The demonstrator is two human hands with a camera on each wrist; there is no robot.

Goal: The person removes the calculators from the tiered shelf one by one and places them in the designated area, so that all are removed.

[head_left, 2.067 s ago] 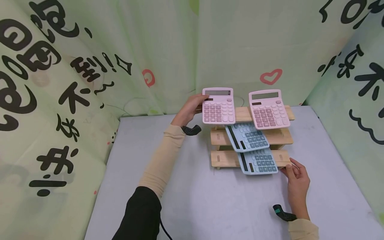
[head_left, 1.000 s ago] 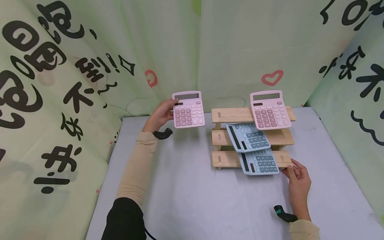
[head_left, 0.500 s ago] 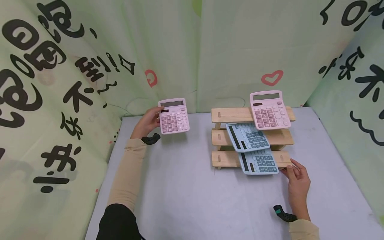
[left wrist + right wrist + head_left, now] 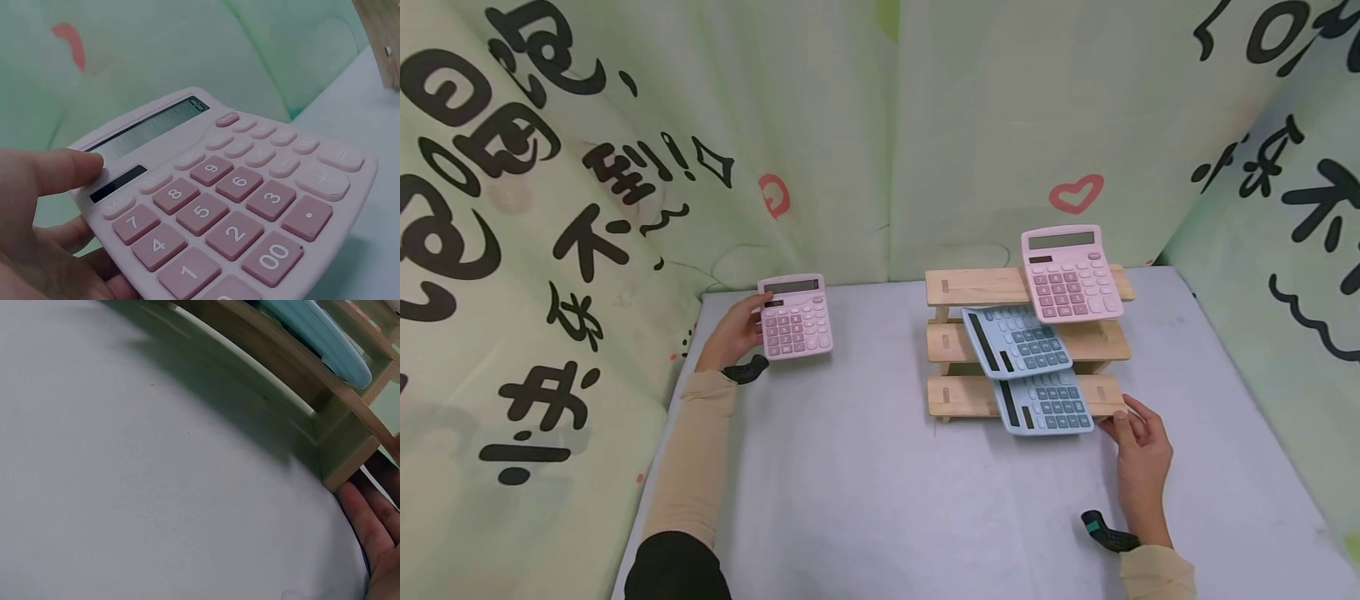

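Note:
My left hand (image 4: 732, 337) grips a pink calculator (image 4: 797, 327) by its left edge, over the left side of the table. In the left wrist view its thumb (image 4: 69, 170) presses the front beside the display, with the fingers behind. At the right, my right hand (image 4: 1144, 467) holds the lower right end of a three-tier wooden rack (image 4: 962, 397); in the right wrist view its fingers (image 4: 369, 522) touch the rack's leg. Another pink calculator (image 4: 1072, 282) leans on the top tier. A blue calculator (image 4: 1021, 343) lies on the middle tier, another blue calculator (image 4: 1047, 407) on the lowest.
A pale cloth covers the table (image 4: 880, 517). Behind and on both sides hangs a light green curtain (image 4: 820, 125) with black lettering and red marks. Each wrist wears a black camera strap. The left part of the top tier is bare wood.
My left hand has carried the pink calculator from the top tier's left end leftward, then lowered it toward the table. The right hand has stayed at the rack.

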